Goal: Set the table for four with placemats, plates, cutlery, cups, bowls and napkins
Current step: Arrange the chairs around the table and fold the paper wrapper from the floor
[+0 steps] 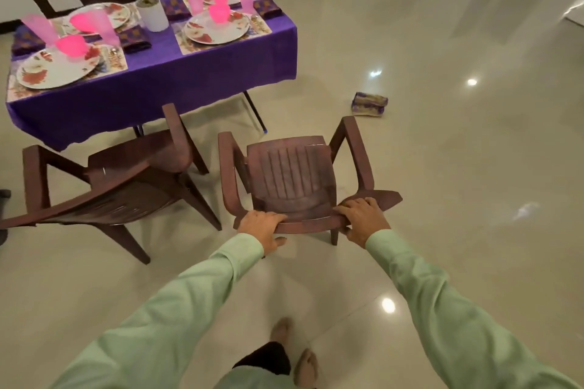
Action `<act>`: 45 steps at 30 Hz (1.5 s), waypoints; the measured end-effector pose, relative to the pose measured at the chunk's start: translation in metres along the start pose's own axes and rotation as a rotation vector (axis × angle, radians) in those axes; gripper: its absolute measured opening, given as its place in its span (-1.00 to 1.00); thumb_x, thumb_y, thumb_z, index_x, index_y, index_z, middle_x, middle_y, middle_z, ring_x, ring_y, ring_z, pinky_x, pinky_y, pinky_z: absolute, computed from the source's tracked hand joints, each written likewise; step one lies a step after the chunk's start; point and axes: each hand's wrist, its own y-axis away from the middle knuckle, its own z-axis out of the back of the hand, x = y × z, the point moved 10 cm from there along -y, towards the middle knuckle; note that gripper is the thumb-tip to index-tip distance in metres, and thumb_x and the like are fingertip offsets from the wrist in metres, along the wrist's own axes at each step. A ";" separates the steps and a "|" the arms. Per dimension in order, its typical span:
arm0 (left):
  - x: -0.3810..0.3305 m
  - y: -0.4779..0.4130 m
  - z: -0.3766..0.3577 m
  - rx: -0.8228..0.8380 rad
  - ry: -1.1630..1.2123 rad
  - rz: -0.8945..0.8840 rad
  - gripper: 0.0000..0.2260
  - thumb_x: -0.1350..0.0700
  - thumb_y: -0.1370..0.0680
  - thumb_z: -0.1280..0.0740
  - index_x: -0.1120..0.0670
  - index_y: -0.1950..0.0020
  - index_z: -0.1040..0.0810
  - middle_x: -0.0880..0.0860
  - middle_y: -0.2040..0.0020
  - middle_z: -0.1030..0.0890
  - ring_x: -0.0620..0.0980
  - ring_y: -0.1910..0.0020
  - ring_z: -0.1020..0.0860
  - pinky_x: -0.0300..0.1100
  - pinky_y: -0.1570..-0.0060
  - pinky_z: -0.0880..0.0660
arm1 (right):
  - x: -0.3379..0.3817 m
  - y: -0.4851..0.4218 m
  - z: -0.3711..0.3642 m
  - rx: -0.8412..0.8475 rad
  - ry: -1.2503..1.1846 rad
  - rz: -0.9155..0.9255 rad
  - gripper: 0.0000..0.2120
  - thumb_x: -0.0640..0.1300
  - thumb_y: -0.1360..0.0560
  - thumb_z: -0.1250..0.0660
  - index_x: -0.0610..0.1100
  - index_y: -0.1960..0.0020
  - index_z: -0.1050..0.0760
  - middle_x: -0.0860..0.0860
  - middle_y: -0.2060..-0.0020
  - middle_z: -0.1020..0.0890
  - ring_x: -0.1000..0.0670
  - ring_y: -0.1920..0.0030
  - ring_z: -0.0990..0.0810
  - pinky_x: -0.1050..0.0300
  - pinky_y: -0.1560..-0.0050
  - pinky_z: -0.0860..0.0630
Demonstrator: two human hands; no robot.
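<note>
Left grip [261, 227] and right grip [360, 215] are both clenching around the backrest of the brown chair [287, 174], standing near the purple-clothed desk [164, 79] carrying plates [218, 27].

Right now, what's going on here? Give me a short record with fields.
hands: left hand and right hand grip the chair by its back
setting: table under purple cloth, four plates, pink cups, napkins, plant
nearby: second chair left of it, angled
floor: cloth bundle right of the table
</note>
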 end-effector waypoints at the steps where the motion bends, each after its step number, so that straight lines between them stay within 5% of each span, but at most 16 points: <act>1: 0.001 -0.005 0.000 0.000 -0.023 0.020 -0.58 -0.15 -0.52 -0.31 -0.14 -0.38 -0.44 -0.04 -0.27 -0.58 0.05 -0.21 -0.55 -0.07 -0.21 -0.46 | -0.006 -0.006 0.000 0.016 0.040 0.002 -0.55 -0.03 -0.43 -0.31 0.15 -0.32 -0.46 0.07 -0.22 -0.57 -0.07 -0.24 -0.49 -0.03 -0.28 -0.27; 4: 0.011 -0.018 -0.001 0.006 -0.056 0.080 -0.67 -0.05 -0.45 -0.27 -0.15 -0.21 -0.55 -0.04 -0.06 -0.66 0.09 -0.03 -0.62 -0.06 0.00 -0.55 | -0.011 -0.023 -0.001 0.052 0.103 0.074 -0.62 -0.05 -0.41 -0.28 0.14 -0.21 -0.54 0.10 -0.13 -0.64 -0.07 -0.13 -0.58 -0.02 -0.13 -0.41; 10: 0.046 -0.066 0.018 -0.074 -0.037 0.170 -0.69 -0.09 -0.43 -0.26 -0.18 -0.15 -0.57 -0.08 0.02 -0.67 0.05 0.05 -0.63 -0.09 0.04 -0.57 | -0.016 -0.085 0.021 -0.004 0.070 0.172 -0.62 -0.07 -0.44 -0.30 0.12 -0.24 -0.55 0.08 -0.09 -0.67 -0.09 -0.07 -0.64 0.05 -0.02 -0.49; 19: 0.115 -0.153 0.063 -0.086 0.020 0.314 -0.72 -0.03 -0.48 -0.25 -0.23 -0.16 -0.58 -0.10 0.02 -0.67 0.03 0.01 -0.62 -0.10 0.02 -0.54 | -0.018 -0.218 0.073 -0.008 0.096 0.287 -0.63 -0.16 -0.50 -0.21 0.11 -0.24 -0.52 0.08 -0.11 -0.65 -0.07 -0.12 -0.60 0.07 -0.01 -0.44; 31: 0.141 -0.239 0.104 -0.062 0.037 0.401 -0.74 -0.02 -0.52 -0.24 -0.17 -0.17 -0.57 -0.06 0.00 -0.67 0.06 0.00 -0.62 -0.07 -0.01 -0.52 | -0.056 -0.337 0.103 0.008 0.130 0.358 -0.49 -0.22 -0.37 -0.36 0.15 -0.26 -0.51 0.10 -0.10 -0.64 -0.07 -0.10 -0.60 0.06 -0.04 -0.49; 37: 0.152 -0.268 0.115 -0.032 0.050 0.454 -0.67 0.02 -0.51 -0.25 -0.21 -0.24 -0.53 -0.07 -0.09 -0.66 0.07 -0.07 -0.61 -0.05 -0.07 -0.54 | -0.064 -0.371 0.124 -0.041 0.107 0.411 -0.57 -0.21 -0.48 -0.23 0.13 -0.27 -0.53 0.09 -0.13 -0.64 -0.05 -0.12 -0.60 0.10 -0.04 -0.44; 45: 0.147 -0.267 0.110 -0.007 0.066 0.464 -0.62 0.03 -0.49 -0.33 -0.22 -0.29 -0.52 -0.10 -0.14 -0.65 0.02 -0.12 -0.58 -0.06 -0.13 -0.51 | -0.069 -0.369 0.111 -0.006 0.105 0.413 -0.66 -0.15 -0.43 -0.34 0.10 -0.17 -0.56 0.06 -0.04 -0.66 -0.06 -0.06 -0.61 0.09 -0.04 -0.41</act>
